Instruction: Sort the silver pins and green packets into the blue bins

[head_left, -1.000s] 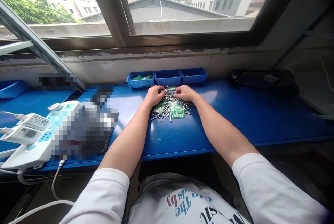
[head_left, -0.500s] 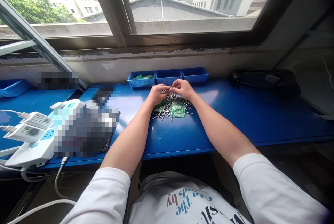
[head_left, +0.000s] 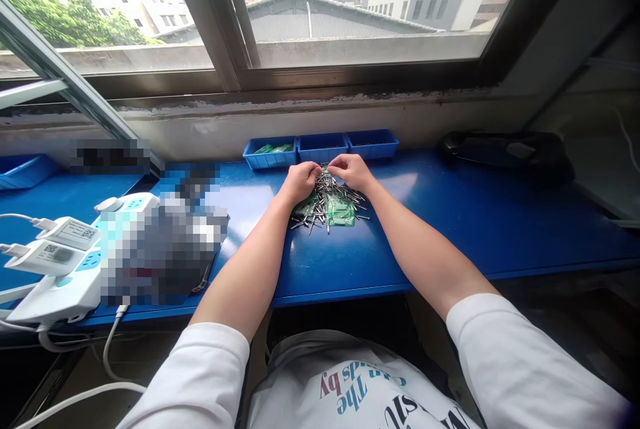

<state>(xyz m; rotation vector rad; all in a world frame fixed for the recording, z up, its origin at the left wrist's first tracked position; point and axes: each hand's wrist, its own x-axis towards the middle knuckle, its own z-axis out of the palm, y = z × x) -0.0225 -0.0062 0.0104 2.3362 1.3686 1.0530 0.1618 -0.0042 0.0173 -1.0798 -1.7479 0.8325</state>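
Observation:
A heap of thin metal pieces, like screws or pins, lies on the blue table. Green-tinted plastic bags rest on and among the pieces. At the far left side of the heap is my left hand, its fingers curled into a pinch. My right hand faces it from the right, thumb and forefinger pinched together. A narrow gap separates the fingertips. Whatever the fingers hold there is too small to make out.
Behind the hands stand three blue bins: the left bin contains green bags, beside a middle bin and a right bin. A white power strip with cables sits left. A black bag lies at the back right.
My fingertips, which met over the heap, are now slightly apart. The left fingers have curled in more. The heap and bins look the same.

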